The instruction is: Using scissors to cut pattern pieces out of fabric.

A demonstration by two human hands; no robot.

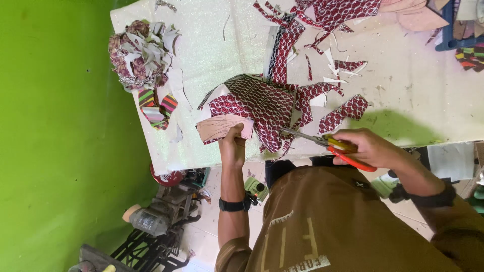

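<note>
Left hand: my left hand (233, 147) is gripping the near edge of a pinkish paper pattern (222, 128), fingers closed on it, pinning it to the red patterned cloth (254, 106).
Right hand: my right hand (370, 147) is closed around the red and yellow handles of the scissors (327, 144), fingers through the loops.
Scissors: the blades are pointing left toward the cloth, with the tips reaching its near right edge; I cannot tell how far apart the blades are.
Cloth: the red patterned cloth with white scale-like print is lying on the desk (413, 106) in front of me, between my two hands, its near edge hanging over the edge of the desk.
Pattern: the pinkish paper piece is sitting on the left near corner of the cloth, partly under my thumb.
Cuttings: red offcuts (348, 108) and white slivers are lying to the right of and beyond the cloth, and a long strip (283, 48) is running away toward the far side.
Scrap heap: a bundle of mixed scraps (141, 53) is sitting at the far left corner of the desk, with striped pieces (159, 108) just near it.
Floor: a sewing machine (151, 216) is standing below the desk at the near left.
</note>
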